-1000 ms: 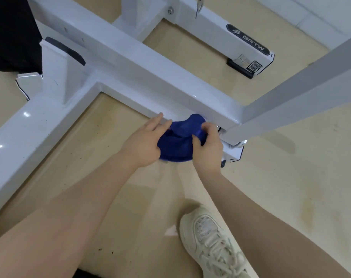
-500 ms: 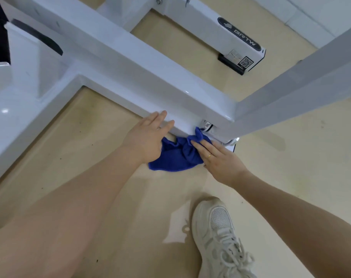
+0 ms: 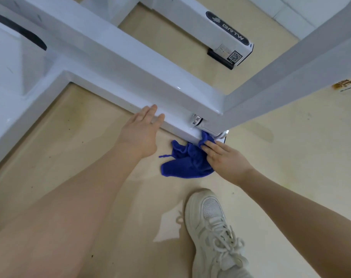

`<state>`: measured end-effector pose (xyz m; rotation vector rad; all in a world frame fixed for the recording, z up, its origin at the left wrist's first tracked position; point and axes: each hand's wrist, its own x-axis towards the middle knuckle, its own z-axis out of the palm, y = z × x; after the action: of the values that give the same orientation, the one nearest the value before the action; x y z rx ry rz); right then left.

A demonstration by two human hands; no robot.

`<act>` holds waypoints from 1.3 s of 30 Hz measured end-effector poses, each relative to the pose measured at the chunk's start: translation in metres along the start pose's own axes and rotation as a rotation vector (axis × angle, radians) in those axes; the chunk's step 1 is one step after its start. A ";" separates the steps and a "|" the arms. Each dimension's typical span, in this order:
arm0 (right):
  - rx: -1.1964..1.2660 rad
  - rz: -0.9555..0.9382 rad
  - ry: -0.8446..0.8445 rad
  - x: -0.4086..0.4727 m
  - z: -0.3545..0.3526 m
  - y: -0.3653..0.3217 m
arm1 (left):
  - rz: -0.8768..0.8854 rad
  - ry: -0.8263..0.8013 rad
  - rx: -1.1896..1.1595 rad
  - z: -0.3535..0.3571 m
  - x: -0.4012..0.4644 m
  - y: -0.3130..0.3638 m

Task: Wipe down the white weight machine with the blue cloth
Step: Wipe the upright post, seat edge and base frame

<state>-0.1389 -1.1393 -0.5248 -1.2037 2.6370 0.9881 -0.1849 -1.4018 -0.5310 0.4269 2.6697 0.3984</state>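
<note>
The white weight machine's low frame beam (image 3: 118, 63) runs diagonally from upper left to a corner joint at centre right, where a grey upright (image 3: 290, 63) rises. A blue cloth (image 3: 185, 163) hangs from the beam's near lower edge down onto the floor. My right hand (image 3: 224, 157) presses the cloth's upper end against the beam close to the joint, fingers flat on it. My left hand (image 3: 140, 131) rests open against the beam's near side, left of the cloth and apart from it.
A second white base bar with a black BRTW label and QR sticker (image 3: 228, 37) lies beyond the beam. My white sneaker (image 3: 212, 229) stands on the beige floor (image 3: 70, 141) below the cloth. A chrome bolt (image 3: 195, 119) sits at the joint.
My left hand has let go of the cloth and now lies flat on the beam. My right hand has slid the cloth right toward the corner joint, and it hangs looser.
</note>
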 end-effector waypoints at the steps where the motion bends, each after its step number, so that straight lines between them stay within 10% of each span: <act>1: 0.060 0.045 -0.046 0.002 -0.008 -0.004 | -0.016 -0.007 -0.001 -0.001 -0.001 0.002; 6: 0.517 0.407 -0.275 0.017 -0.057 -0.028 | -0.042 -0.023 -0.062 -0.008 -0.024 -0.005; 11: 1.263 0.717 0.002 0.060 -0.125 -0.041 | -0.069 0.040 -0.153 -0.019 -0.079 -0.033; 18: 2.116 0.589 0.074 0.125 -0.202 -0.092 | -0.325 0.249 -0.162 -0.031 -0.162 -0.109; 25: 1.970 0.842 0.147 0.206 -0.243 -0.135 | -0.615 0.121 0.070 -0.034 -0.197 -0.171; 30: 1.421 0.474 0.519 0.256 -0.261 -0.120 | -0.697 0.085 0.011 -0.045 -0.188 -0.198; 35: 1.349 0.297 0.460 0.311 -0.251 -0.107 | -0.764 -0.004 -0.069 -0.046 -0.172 -0.219; 39: 0.786 -0.118 0.373 0.335 -0.226 -0.125 | -0.726 -0.102 -0.145 -0.052 -0.159 -0.227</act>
<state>-0.2400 -1.5498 -0.5192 -1.3654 2.7010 -0.3309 -0.1222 -1.6752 -0.5070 -0.5427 2.4564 0.3212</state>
